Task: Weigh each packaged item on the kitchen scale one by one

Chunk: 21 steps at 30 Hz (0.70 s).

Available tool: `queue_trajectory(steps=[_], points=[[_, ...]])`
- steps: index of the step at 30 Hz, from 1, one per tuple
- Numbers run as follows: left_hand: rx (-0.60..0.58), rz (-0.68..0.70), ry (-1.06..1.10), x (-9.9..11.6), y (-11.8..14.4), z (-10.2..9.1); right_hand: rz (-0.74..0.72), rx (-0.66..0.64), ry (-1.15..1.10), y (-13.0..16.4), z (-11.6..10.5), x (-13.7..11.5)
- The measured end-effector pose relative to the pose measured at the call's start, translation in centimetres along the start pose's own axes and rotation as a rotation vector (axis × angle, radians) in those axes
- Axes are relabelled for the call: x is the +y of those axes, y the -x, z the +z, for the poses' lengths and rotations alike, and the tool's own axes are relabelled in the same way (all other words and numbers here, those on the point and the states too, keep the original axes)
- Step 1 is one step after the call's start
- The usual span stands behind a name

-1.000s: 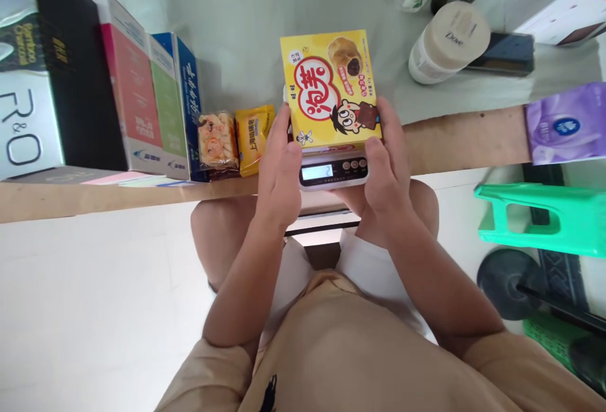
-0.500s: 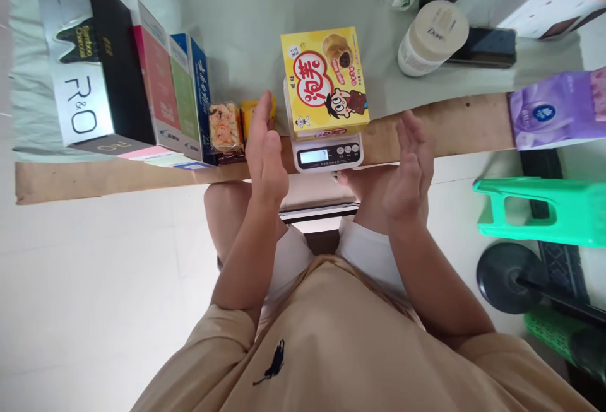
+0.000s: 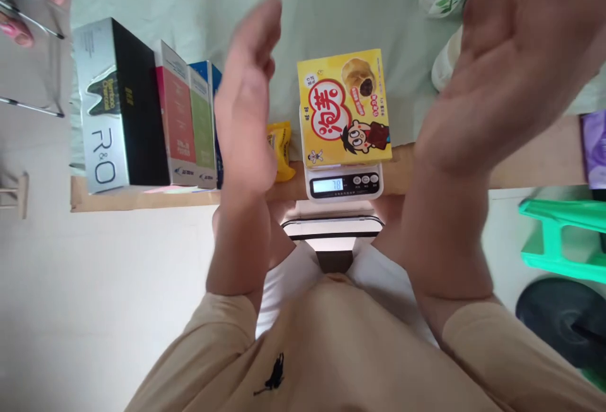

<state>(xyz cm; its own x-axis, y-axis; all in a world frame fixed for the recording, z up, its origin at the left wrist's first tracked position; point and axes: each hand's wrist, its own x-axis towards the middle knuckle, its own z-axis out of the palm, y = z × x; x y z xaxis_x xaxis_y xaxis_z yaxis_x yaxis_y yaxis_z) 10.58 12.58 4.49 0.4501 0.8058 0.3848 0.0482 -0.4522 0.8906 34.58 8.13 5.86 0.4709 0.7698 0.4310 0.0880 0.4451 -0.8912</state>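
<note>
One yellow box [image 3: 344, 108] sits on one small scale [image 3: 343, 183] at the tabletop [image 3: 530, 163] edge. Beside it stand four tall boxes [image 3: 156, 115] and one yellow snack pack [image 3: 280, 150]. The left hand [image 3: 246, 103] and right hand [image 3: 502, 65] are raised, flat, palms facing, fingers straight and together, holding nothing.

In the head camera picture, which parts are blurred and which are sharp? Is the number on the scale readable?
Head view: both raised hands, the left hand and the right hand, are close to the lens and smeared by blur. The yellow snack box is sharp, and the scale display reads 78. Lighting is even and soft, without glare; straight edges bend near the borders.
</note>
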Motion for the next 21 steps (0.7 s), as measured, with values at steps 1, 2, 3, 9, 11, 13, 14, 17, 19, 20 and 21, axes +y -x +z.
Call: queue_trajectory(steps=[1,2,3,9,11,13,14,17,19,20,21], points=[[0.047,-0.014,0.062,-0.1,0.7,0.3,-0.035,0.019,0.005,0.9,-0.3,-0.5],[0.122,-0.032,0.084,-0.1,1.4,0.6,-0.044,0.018,0.042,1.8,-0.6,-1.1],[0.190,-0.043,0.091,0.0,2.0,1.0,-0.049,0.035,0.063,2.5,-0.8,-1.5],[0.272,-0.038,-0.060,-0.7,2.0,2.5,0.084,0.067,0.189,3.2,-1.6,-1.1],[0.314,-0.043,-0.067,-1.6,1.7,2.9,0.122,0.036,0.224,3.2,-1.9,0.0],[0.333,-0.073,-0.046,-2.3,1.7,3.4,0.174,0.003,0.248,3.4,-2.2,1.1],[0.337,-0.100,-0.041,-2.4,1.7,3.6,0.200,-0.012,0.253,3.5,-2.4,1.6],[0.370,-0.146,-0.073,-2.4,1.8,4.0,0.249,-0.040,0.262,3.7,-2.6,3.1],[0.395,-0.156,-0.100,-2.2,1.6,4.0,0.267,-0.048,0.275,3.7,-2.6,4.0],[0.393,-0.162,-0.113,-2.2,1.5,3.9,0.272,-0.046,0.280,3.8,-2.6,4.5],[0.375,-0.180,-0.124,-2.2,1.5,3.7,0.274,-0.039,0.281,3.8,-2.6,4.8]])
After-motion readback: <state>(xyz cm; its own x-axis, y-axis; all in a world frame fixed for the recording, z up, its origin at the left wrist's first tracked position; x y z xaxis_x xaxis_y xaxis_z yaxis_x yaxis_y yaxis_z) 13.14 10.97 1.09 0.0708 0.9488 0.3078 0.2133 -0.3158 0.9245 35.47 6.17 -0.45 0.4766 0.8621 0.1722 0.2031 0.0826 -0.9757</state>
